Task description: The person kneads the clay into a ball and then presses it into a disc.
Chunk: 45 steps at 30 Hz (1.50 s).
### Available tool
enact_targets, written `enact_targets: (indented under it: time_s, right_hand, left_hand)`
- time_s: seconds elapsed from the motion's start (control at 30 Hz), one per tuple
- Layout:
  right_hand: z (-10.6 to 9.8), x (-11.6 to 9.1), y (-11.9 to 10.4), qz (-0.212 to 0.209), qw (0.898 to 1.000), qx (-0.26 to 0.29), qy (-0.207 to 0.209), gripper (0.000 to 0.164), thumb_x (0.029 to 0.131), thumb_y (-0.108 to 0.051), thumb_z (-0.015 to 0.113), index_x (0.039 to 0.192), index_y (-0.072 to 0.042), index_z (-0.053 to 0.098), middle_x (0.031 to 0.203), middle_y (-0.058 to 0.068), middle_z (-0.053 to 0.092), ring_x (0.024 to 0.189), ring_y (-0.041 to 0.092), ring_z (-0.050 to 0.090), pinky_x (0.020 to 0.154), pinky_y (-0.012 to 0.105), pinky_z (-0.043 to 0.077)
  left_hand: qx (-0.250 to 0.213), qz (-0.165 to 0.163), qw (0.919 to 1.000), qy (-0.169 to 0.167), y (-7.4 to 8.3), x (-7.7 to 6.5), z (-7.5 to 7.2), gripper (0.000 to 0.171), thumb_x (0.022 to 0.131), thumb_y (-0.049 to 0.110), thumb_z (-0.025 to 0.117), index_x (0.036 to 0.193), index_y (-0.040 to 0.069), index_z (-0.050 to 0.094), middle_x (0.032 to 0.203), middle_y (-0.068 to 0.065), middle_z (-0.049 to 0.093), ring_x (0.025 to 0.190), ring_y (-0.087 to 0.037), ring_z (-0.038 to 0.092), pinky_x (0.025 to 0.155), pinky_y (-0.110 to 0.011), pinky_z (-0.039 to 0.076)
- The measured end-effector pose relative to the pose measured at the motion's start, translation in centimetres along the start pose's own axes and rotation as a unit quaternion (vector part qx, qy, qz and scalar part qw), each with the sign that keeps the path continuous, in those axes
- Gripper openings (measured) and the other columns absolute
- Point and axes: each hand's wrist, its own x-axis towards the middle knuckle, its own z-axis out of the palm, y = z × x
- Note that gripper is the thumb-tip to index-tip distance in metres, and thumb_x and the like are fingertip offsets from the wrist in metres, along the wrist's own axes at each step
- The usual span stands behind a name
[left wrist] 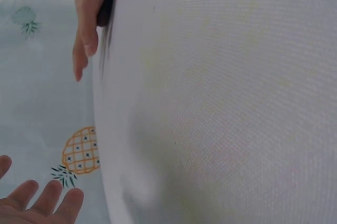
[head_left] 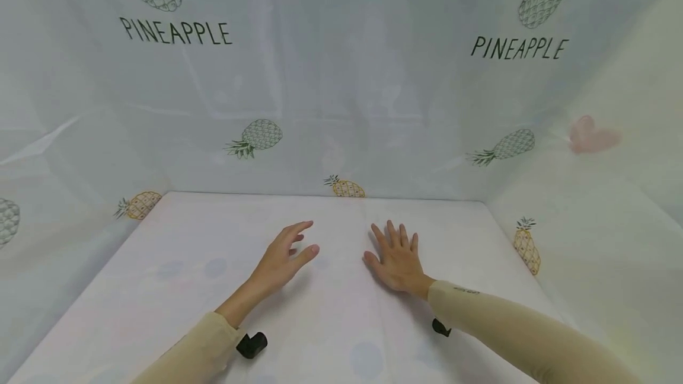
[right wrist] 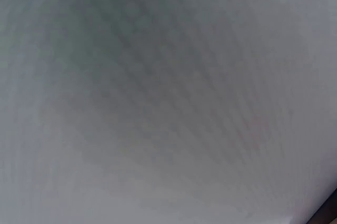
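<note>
My left hand [head_left: 281, 261] is held over the white table [head_left: 341, 325], thumb and fingers apart and relaxed, with nothing between them. Its fingertips show at the lower left of the left wrist view. To the right, my right hand [head_left: 396, 262] is spread palm down at the tabletop, fingers straight; it holds nothing. That same hand is seen from the side at the top of the left wrist view. In the right wrist view only a blurred, shaded pale surface [right wrist: 168, 108] shows, with no fingers visible.
A pale sheet [head_left: 347, 88] printed with pineapples hangs behind the table and along both sides. Small black wrist devices sit under each forearm, one at the left [head_left: 252, 345] and one at the right [head_left: 441, 328]. Faint bluish dots mark the tabletop.
</note>
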Motion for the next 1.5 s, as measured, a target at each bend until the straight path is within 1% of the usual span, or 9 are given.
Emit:
enact_targets:
  time_s: [0.17, 0.23, 0.47, 0.6, 0.8, 1.07, 1.2, 1.37, 1.5]
  right_hand:
    - [-0.1, 0.0, 0.3, 0.012, 1.0, -0.001, -0.012, 0.077, 0.107, -0.063, 0.041, 0.171, -0.021, 0.025, 0.175, 0.024, 0.013, 0.159, 0.055, 0.005, 0.121, 0.078, -0.003]
    - [0.1, 0.1, 0.5, 0.014, 1.0, -0.002, -0.014, 0.077, 0.107, -0.063, 0.04, 0.171, -0.022, 0.025, 0.176, 0.023, 0.012, 0.159, 0.055, 0.005, 0.121, 0.078, -0.004]
    - [0.6, 0.3, 0.4, 0.011, 1.0, 0.003, -0.001, 0.077, 0.106, -0.064, 0.043, 0.169, -0.023, 0.03, 0.175, 0.025, 0.015, 0.159, 0.056, 0.008, 0.121, 0.078, -0.003]
    - [1.0, 0.5, 0.4, 0.015, 1.0, 0.0, -0.011, 0.079, 0.106, -0.067, 0.039, 0.171, -0.025, 0.025, 0.176, 0.023, 0.011, 0.159, 0.055, 0.006, 0.121, 0.078, -0.005]
    - [1.2, 0.4, 0.4, 0.021, 0.999, -0.016, -0.024, 0.079, 0.106, -0.069, 0.038, 0.171, -0.026, 0.026, 0.176, 0.021, 0.013, 0.16, 0.053, 0.008, 0.12, 0.079, -0.003]
    - [0.9, 0.1, 0.3, 0.016, 0.999, -0.019, -0.033, 0.079, 0.106, -0.068, 0.037, 0.17, -0.024, 0.028, 0.176, 0.021, 0.013, 0.161, 0.051, 0.008, 0.12, 0.079, -0.003]
    - [0.5, 0.3, 0.1, 0.014, 0.999, -0.023, -0.035, 0.079, 0.106, -0.068, 0.038, 0.17, -0.023, 0.028, 0.176, 0.021, 0.014, 0.161, 0.051, 0.008, 0.12, 0.079, -0.002]
    - [0.5, 0.7, 0.0, 0.009, 0.999, -0.033, -0.027, 0.078, 0.106, -0.068, 0.038, 0.169, -0.023, 0.03, 0.175, 0.022, 0.016, 0.159, 0.054, 0.011, 0.12, 0.08, -0.001]
    - [0.2, 0.6, -0.3, 0.016, 0.999, -0.034, -0.031, 0.077, 0.106, -0.065, 0.04, 0.169, -0.022, 0.031, 0.175, 0.024, 0.016, 0.159, 0.055, 0.012, 0.119, 0.081, 0.001]
  left_hand:
    - [0.002, 0.005, 1.0, -0.003, 0.2, 0.2, 0.3, 0.066, 0.103, 0.043, 0.07, 0.161, 0.024, 0.045, 0.166, -0.006, 0.041, 0.148, -0.036, 0.047, 0.116, -0.056, 0.045]
    - [0.005, -0.001, 1.0, -0.004, 0.2, 0.3, 0.3, 0.066, 0.103, 0.044, 0.07, 0.161, 0.026, 0.045, 0.166, -0.004, 0.041, 0.148, -0.033, 0.047, 0.116, -0.054, 0.045]
    - [0.013, 0.003, 0.9999, -0.006, 0.5, 0.3, -0.1, 0.066, 0.103, 0.047, 0.069, 0.162, 0.026, 0.044, 0.166, -0.004, 0.04, 0.148, -0.032, 0.047, 0.117, -0.054, 0.045]
    - [0.008, 0.003, 1.0, -0.002, 0.4, 0.2, -0.4, 0.067, 0.103, 0.048, 0.069, 0.161, 0.026, 0.044, 0.166, -0.004, 0.04, 0.148, -0.033, 0.047, 0.117, -0.055, 0.044]
    - [0.009, 0.008, 0.9999, -0.001, 0.1, 0.1, -0.5, 0.069, 0.103, 0.05, 0.068, 0.162, 0.024, 0.043, 0.167, -0.006, 0.04, 0.148, -0.035, 0.047, 0.117, -0.056, 0.044]
    - [0.004, 0.02, 0.9998, -0.002, 0.5, 0.4, -0.7, 0.068, 0.104, 0.047, 0.068, 0.163, 0.025, 0.042, 0.167, -0.007, 0.039, 0.149, -0.035, 0.046, 0.117, -0.056, 0.044]
    - [0.004, 0.024, 0.9997, 0.0, 0.5, 0.5, -0.8, 0.068, 0.104, 0.048, 0.067, 0.163, 0.025, 0.042, 0.167, -0.006, 0.039, 0.148, -0.034, 0.046, 0.117, -0.056, 0.044]
    - [0.004, 0.029, 0.9996, 0.003, 0.5, 0.6, -0.8, 0.067, 0.104, 0.044, 0.068, 0.163, 0.025, 0.042, 0.167, -0.006, 0.039, 0.148, -0.035, 0.047, 0.117, -0.056, 0.044]
    - [0.002, 0.032, 0.9995, 0.002, 0.6, 0.7, -0.9, 0.067, 0.105, 0.042, 0.068, 0.163, 0.024, 0.042, 0.168, -0.007, 0.039, 0.148, -0.036, 0.046, 0.117, -0.057, 0.044]
